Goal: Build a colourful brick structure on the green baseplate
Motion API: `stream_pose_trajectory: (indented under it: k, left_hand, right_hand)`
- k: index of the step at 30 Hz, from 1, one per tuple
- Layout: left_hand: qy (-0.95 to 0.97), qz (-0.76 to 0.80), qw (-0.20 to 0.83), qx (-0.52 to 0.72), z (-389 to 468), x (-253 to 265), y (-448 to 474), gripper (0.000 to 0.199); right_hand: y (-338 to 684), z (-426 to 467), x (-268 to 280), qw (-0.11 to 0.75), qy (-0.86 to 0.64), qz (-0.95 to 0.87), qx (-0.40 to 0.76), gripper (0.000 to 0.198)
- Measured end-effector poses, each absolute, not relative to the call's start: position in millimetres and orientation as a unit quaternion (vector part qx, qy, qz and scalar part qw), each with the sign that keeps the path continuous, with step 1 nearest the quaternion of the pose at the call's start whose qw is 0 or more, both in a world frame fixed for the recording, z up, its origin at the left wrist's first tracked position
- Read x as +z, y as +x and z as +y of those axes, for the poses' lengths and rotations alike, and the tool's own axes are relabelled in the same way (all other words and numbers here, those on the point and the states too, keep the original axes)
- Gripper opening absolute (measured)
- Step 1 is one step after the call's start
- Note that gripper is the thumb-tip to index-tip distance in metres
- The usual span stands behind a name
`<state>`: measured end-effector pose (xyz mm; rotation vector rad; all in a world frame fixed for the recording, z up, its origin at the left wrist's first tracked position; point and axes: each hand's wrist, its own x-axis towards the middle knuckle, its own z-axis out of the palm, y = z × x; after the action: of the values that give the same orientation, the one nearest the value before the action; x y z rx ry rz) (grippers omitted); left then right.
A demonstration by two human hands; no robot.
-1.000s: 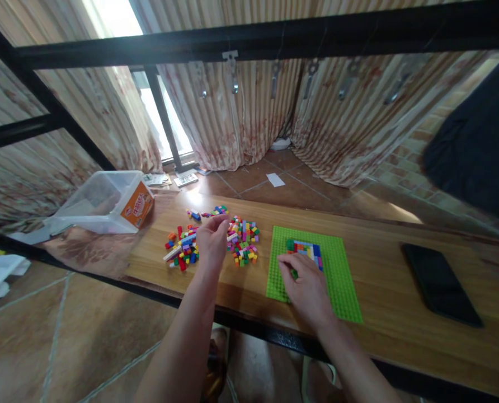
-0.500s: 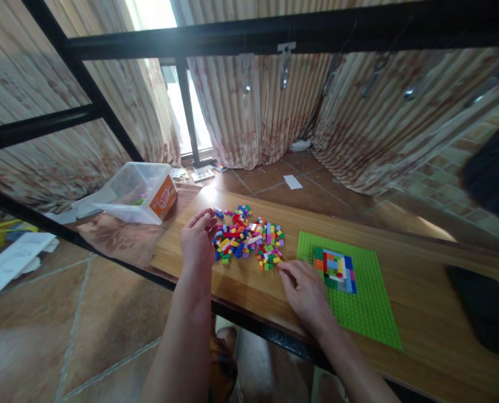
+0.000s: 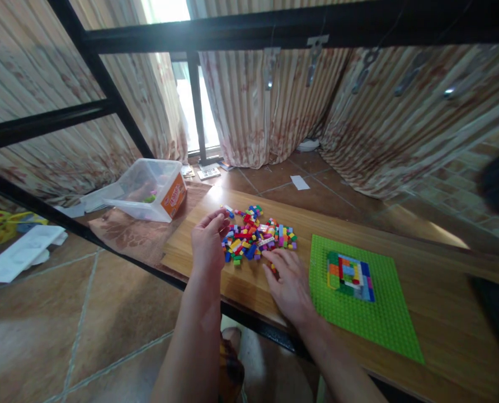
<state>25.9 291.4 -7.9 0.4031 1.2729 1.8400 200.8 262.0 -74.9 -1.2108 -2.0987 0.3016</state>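
A heap of small colourful building bricks (image 3: 249, 238) lies on the wooden tabletop. At its left edge is my left hand (image 3: 207, 238), fingers curled and pinched together; whatever they hold, if anything, is hidden. My right hand (image 3: 289, 282) rests over the near right part of the heap, palm down and fingers stretched forward, covering some bricks there. To its right lies a green studded baseplate (image 3: 384, 330), carrying a low rectangular build of bricks (image 3: 350, 277) in several colours.
A clear plastic bin (image 3: 132, 196) with an orange label stands beyond the left end of the wooden table (image 3: 312, 215). A dark flat object (image 3: 495, 308) lies at the right. Black metal bars (image 3: 127, 129) cross in front of the curtains.
My right hand has moved left, away from the baseplate and over the near right bricks. My left hand stays pinched by the heap. The whole view has shifted slightly.
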Motion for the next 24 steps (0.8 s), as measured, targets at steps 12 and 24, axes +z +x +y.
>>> stream_pose_trajectory:
  k: [12, 24]
  left_hand:
    - [0.178, 0.499, 0.442, 0.723, 294.3, -5.4, 33.3, 0.018]
    - [0.233, 0.54, 0.467, 0.661, 294.4, -2.1, 44.3, 0.026]
  right_hand:
    - [164.9, 277.0, -72.6, 0.314, -0.475, -0.814, 0.117, 0.026]
    - [181.2, 270.8, -48.2, 0.424, -0.499, -0.71, 0.26, 0.019]
